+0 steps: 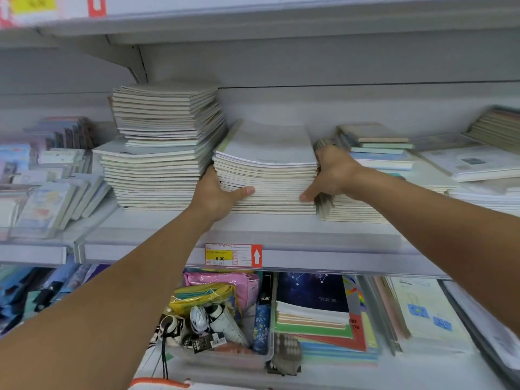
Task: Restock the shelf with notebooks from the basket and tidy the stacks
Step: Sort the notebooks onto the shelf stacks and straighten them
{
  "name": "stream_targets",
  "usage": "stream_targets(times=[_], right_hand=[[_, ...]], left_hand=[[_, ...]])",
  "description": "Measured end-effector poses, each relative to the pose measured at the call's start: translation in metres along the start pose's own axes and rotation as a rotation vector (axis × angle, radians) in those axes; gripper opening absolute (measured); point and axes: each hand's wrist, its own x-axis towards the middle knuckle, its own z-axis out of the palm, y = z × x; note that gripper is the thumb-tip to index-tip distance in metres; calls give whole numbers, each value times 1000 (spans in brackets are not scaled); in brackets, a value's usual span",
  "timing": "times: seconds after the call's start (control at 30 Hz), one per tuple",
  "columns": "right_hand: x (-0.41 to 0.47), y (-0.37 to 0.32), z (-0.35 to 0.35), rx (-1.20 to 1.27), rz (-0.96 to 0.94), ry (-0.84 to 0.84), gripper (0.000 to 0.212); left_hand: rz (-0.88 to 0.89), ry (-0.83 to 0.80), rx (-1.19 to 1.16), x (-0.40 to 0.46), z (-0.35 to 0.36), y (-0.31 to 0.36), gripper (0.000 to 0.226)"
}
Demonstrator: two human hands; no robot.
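Notebooks in the middle stack (266, 175) lie flat on the shelf (281, 229), page edges toward the person, long side running left to right along the shelf front. The stack sits between the two hands, so the coming squeeze or shift works across that long axis. The left hand (218, 194) clasps the lower left corner, thumb laid across the front edges and fingers reaching behind the side, out of sight. The right hand (329, 175) clasps the right side, thumb pressing low on the front edges and fingers curled round the far side, wedged into the gap against the next stack. Both hands are equally near; neither has a lead.

The upper notebooks overhang and sag forward and leftward compared with the lower ones, so the stack looks not yet squared; a judgement is that the hands will need to press inward and back together to align it.

Just to the left, touching or nearly so, stands a tall stack (160, 153), itself stepped and untidy. Just to the right lies a low stack (365, 198) with coloured covers on top. A price tag (233, 255) hangs on the shelf lip below. Under that, a lower shelf holds a clear bin (225, 358) of umbrellas and more notebooks. No basket is plainly in view.
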Motion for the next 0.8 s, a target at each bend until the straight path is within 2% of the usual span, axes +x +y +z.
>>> stream_targets(times=[0.1,0.27,0.33,0.4,0.43,0.47,0.5,0.53,0.63,0.73,0.8], right_hand=[[-9,-4,2,-79,-53,53,65],[-8,-2,7,12,-51,83,65],[-7,1,-1,153,-57,-2,58],[-6,5,-18,543,4,-244,50],[-3,7,-25,765,84,-362,60],[3,8,-30,950,172,-431,80],[9,8,-30,1094,244,-467,100],[16,7,-27,1204,291,-472,110],[34,4,-4,1361,385,-356,109],[45,0,15,1397,468,-161,105],[44,1,17,1428,477,-102,108]], left_hand=[[-3,-39,-35,-2,-2,1,66],[-19,-45,-87,-3,0,1,71],[-36,-59,-148,-4,0,4,84],[-84,-14,-258,-5,6,15,99],[-136,46,-303,-7,12,24,106],[-205,136,-330,-9,20,32,107],[-264,242,-351,-11,29,39,102],[-291,362,-378,-11,39,44,93],[-284,660,-355,-6,63,51,71],[-299,799,-304,3,72,54,66],[-299,821,-291,6,74,54,62]])
